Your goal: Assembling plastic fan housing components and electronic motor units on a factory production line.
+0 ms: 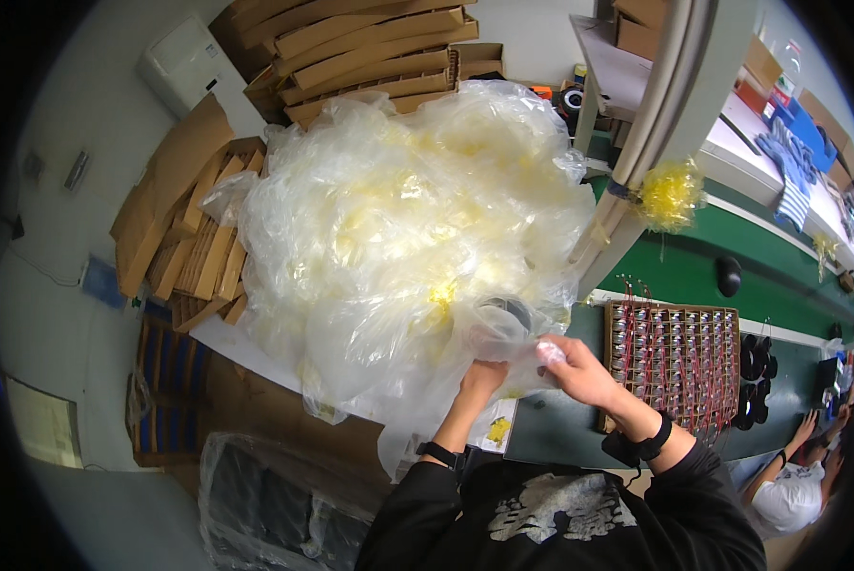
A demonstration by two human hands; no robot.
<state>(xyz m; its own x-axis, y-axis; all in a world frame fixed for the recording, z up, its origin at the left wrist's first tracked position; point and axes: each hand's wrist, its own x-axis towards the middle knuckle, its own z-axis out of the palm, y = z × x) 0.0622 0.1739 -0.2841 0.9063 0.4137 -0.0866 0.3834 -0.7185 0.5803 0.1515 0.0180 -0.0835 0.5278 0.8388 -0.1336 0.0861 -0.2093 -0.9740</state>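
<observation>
Looking down, saw stacked brown cardboard point(379, 62) at twelve o'clock, an opened carton of cardboard dividers point(198, 252) between nine and ten, and dark things under clear wrap point(270, 500) at seven. Found a pale upright post point(689, 105) at two o'clock, between a great heap of plastic point(398, 205) and a green belt point(675, 266). Noted a divided tray of small parts point(675, 366) between three and four, just beyond the right hand point(581, 371), and a co-worker in white point(787, 500) farther out at four.

Made out glossy, crumpled, translucent folds across the heap, mounded loosely, with yellow patches inside; a frizzy yellow tuft point(672, 195) against the post; square cells and thin red wires in the tray.

Located the piece of film point(486, 328) near centre toward five o'clock, against the heap's near side: thin, cloudy, wrinkled, with a dark rounded patch showing. Had the right hand closed, pinching film between thumb and fingers. Had the left hand point(484, 377) at five o'clock, fingers hidden by film; could not tell how far open or whether gripping.
</observation>
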